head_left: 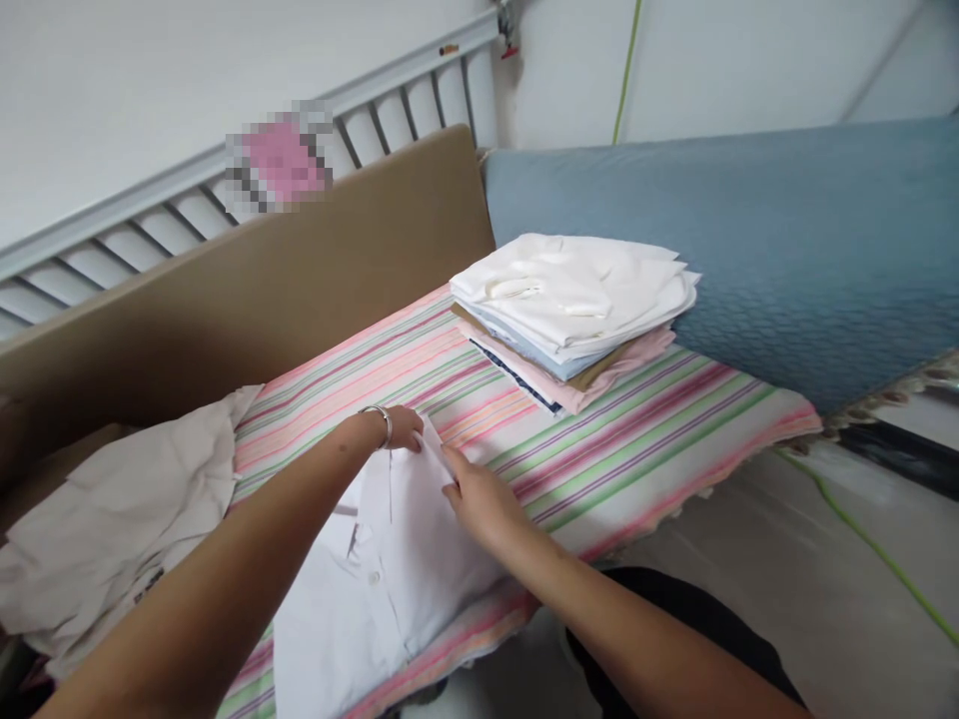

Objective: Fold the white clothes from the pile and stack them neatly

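Matt cloth shirt (442, 539), glossy metal bracelet (388, 425), cloth cover (599, 454)

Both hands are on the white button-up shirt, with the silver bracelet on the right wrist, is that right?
Wrong wrist: the head view shows the silver bracelet on the left. The left hand and right hand are both on the white button-up shirt.

White radiator (196, 213) behind brown panel (300, 260)
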Motion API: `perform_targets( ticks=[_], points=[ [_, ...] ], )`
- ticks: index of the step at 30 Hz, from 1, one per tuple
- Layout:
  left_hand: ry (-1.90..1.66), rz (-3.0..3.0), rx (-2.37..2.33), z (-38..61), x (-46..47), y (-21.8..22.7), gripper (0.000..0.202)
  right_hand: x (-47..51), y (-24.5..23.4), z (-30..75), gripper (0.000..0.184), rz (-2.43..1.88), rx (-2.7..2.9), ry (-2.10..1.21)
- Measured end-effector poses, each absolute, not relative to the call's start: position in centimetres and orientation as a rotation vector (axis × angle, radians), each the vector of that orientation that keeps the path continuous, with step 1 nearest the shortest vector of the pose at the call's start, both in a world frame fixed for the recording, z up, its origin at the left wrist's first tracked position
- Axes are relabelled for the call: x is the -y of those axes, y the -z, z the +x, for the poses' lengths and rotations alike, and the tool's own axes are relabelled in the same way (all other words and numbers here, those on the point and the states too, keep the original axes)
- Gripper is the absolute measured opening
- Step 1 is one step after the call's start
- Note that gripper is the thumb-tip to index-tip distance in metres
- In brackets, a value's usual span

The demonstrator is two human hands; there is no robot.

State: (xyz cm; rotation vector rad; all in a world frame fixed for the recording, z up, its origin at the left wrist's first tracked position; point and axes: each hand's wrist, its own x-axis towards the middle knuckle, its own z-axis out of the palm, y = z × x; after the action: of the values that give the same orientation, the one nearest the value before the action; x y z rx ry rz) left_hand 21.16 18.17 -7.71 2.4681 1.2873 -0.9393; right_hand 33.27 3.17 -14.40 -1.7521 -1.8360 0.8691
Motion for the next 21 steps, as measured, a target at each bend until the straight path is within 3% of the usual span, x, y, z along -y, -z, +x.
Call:
perform_targets(
  ticks=[12, 21],
  points=[
    [0.609, 2.337, -1.451, 20.4, -18.8, 11.0, 0.020, -2.3, 13.7, 34.2, 0.066, -1.890, 2.081, -0.981],
    [0.454, 2.277, -1.539, 19.6, -17.7, 12.5, 0.019, -2.3, 14.1, 34.2, 0.062, -1.861, 2.154, -0.983]
  ],
)
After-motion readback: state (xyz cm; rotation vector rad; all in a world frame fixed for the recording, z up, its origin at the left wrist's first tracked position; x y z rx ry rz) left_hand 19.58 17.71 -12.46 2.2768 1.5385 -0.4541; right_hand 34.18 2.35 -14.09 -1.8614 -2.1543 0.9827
